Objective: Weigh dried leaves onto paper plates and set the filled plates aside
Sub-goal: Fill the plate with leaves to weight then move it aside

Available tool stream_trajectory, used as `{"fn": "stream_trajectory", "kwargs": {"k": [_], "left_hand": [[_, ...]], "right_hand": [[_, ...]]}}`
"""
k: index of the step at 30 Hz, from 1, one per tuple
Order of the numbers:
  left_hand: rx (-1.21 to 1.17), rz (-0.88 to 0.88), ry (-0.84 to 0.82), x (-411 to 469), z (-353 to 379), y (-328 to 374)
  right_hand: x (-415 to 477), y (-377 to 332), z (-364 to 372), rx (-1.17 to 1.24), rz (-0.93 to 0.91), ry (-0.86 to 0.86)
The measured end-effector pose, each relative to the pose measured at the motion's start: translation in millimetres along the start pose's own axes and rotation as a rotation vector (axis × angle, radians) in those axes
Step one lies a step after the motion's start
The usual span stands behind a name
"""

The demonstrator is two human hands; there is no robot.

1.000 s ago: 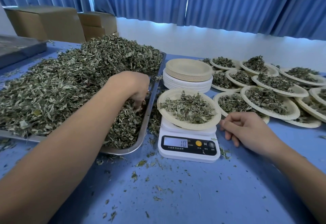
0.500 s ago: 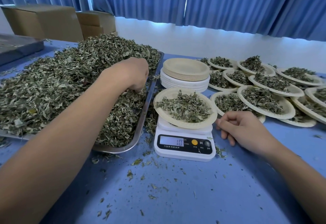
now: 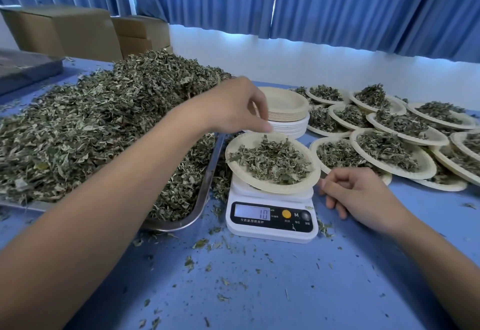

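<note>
Dried leaves (image 3: 272, 160) lie on the paper plate (image 3: 259, 186) on the scale (image 3: 270, 234) just beneath your left hand (image 3: 233, 106), fingertips bunched, contents impossible to tell, and beside your loosely curled, empty right hand (image 3: 363, 197).

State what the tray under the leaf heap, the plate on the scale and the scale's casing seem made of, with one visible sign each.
Tray: likely stainless steel; its bare rim is grey, smooth and reflective.
Plate on the scale: apparently pressed paper or pulp; matte beige, thin rim.
Scale casing: probably plastic; smooth white shell, glossy black panel.
</note>
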State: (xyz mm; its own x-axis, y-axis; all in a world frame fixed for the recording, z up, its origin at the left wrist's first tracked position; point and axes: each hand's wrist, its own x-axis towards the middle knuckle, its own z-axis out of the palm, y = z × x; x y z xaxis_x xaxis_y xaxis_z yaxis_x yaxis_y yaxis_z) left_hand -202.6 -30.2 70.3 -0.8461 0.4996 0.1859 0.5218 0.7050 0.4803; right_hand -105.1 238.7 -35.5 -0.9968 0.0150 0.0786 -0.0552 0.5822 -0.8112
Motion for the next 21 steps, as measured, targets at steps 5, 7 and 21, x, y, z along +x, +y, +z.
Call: {"fn": "stream_trajectory", "kwargs": {"k": [5, 7, 21], "left_hand": [[0.013, 0.08, -0.232, -0.9, 21.6, 7.6], [0.006, 0.107, -0.232, 0.1, 27.4, 8.2], [0.124, 0.218, -0.224, 4.3, 50.9, 7.3]], "right_hand": [[0.7, 1.0, -0.6, -0.009, -0.007, -0.004], [0.7, 1.0, -0.2, -0.005, -0.007, -0.002], [-0.1, -1.3, -0.4, -0.025, 0.004, -0.002]]}}
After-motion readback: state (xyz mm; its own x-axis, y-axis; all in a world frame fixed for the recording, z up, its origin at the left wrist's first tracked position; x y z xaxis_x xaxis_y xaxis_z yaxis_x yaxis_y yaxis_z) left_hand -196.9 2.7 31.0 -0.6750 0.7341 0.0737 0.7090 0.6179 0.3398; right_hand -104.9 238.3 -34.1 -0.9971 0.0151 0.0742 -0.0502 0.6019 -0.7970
